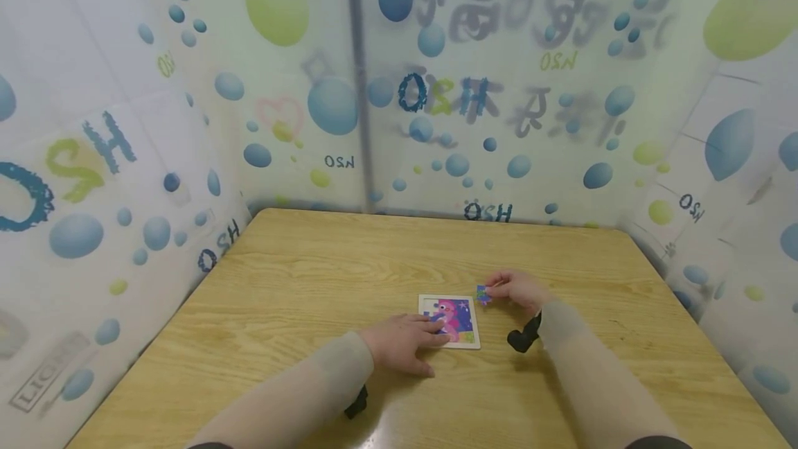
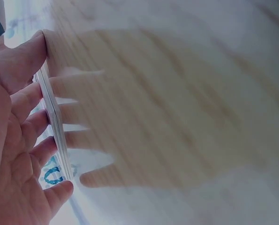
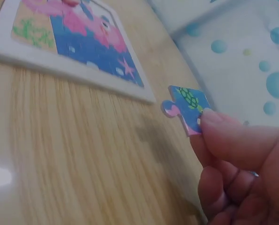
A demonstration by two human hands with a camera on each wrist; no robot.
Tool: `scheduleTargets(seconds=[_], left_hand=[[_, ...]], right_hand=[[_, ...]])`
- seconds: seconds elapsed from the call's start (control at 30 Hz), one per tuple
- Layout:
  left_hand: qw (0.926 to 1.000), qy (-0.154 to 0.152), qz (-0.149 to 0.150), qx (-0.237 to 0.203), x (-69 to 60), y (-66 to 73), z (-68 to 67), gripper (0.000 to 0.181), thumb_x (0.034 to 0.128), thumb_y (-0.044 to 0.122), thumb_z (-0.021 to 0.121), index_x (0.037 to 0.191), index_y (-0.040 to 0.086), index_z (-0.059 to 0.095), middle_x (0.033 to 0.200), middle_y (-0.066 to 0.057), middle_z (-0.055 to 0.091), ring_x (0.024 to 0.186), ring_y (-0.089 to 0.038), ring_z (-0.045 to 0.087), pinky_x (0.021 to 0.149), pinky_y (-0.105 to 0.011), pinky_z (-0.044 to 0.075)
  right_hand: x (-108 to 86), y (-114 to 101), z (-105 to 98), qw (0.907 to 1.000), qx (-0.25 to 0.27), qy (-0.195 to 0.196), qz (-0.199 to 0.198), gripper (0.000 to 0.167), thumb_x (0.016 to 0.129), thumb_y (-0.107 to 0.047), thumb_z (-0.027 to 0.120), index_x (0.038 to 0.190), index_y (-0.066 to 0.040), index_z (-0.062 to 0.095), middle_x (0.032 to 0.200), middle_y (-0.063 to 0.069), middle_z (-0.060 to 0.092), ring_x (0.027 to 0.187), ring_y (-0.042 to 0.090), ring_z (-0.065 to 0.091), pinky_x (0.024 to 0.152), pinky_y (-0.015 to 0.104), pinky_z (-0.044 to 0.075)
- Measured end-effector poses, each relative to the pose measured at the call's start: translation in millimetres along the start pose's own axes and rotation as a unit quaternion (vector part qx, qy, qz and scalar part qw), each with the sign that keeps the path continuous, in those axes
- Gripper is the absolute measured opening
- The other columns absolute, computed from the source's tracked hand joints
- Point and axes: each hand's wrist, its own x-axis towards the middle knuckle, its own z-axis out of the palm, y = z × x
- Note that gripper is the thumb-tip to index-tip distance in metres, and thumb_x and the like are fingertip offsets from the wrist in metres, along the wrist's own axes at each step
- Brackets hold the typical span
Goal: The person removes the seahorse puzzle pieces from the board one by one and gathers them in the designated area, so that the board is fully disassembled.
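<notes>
A white-framed puzzle (image 1: 464, 321) with a pink seahorse on blue lies on the table; its white frame (image 3: 73, 75) fills the upper left of the right wrist view. The left hand (image 1: 405, 341) rests on its left side, fingers extended and spread; in the left wrist view the left hand (image 2: 22, 140) has its fingertips at the board's edge (image 2: 57, 124). Just right of the frame, the right hand (image 1: 516, 289) pinches a puzzle piece (image 1: 483, 294) between thumb and finger. That piece (image 3: 190, 104) shows a green turtle on blue and is held above the table.
The wooden table (image 1: 299, 262) extends around the puzzle on every side. Behind and beside it hang pale curtains (image 1: 524, 89) with blue and green dots and lettering. Dark straps circle both wrists, with a black piece (image 1: 524, 335) hanging below the right one.
</notes>
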Motion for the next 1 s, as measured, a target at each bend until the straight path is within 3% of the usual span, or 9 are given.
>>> scheduleTargets(seconds=[0.33, 0.6, 1.0], left_hand=[[0.9999, 0.007, -0.001, 0.012, -1.7, 0.7, 0.5, 0.066, 0.0902, 0.055, 0.057, 0.149, 0.032, 0.036, 0.157, 0.007, 0.025, 0.143, -0.021, 0.025, 0.115, -0.039, 0.023], [0.9999, 0.003, -0.003, 0.01, -2.7, 1.3, -0.3, 0.066, 0.0904, 0.055, 0.056, 0.149, 0.032, 0.036, 0.157, 0.007, 0.024, 0.143, -0.021, 0.024, 0.115, -0.039, 0.022], [1.0, 0.001, -0.002, 0.005, -2.7, 1.1, -1.1, 0.066, 0.0909, 0.055, 0.056, 0.149, 0.032, 0.036, 0.157, 0.007, 0.024, 0.143, -0.021, 0.024, 0.115, -0.039, 0.023]], right_hand=[[-6.8, 9, -17, 0.9987, -0.037, 0.028, 0.022, 0.02, 0.09, -0.015, 0.068, 0.104, -0.002, 0.066, 0.091, 0.003, 0.063, 0.081, 0.02, 0.05, 0.069, 0.031, 0.04], [-11.3, 13, -29, 0.9972, -0.063, 0.028, 0.027, 0.018, 0.089, -0.013, 0.068, 0.102, 0.0, 0.065, 0.093, 0.006, 0.061, 0.084, 0.021, 0.049, 0.072, 0.032, 0.039], [-15.0, 19, -35, 0.9952, -0.085, 0.037, 0.03, 0.014, 0.088, -0.009, 0.069, 0.098, 0.001, 0.068, 0.097, 0.008, 0.063, 0.088, 0.022, 0.05, 0.076, 0.033, 0.04]])
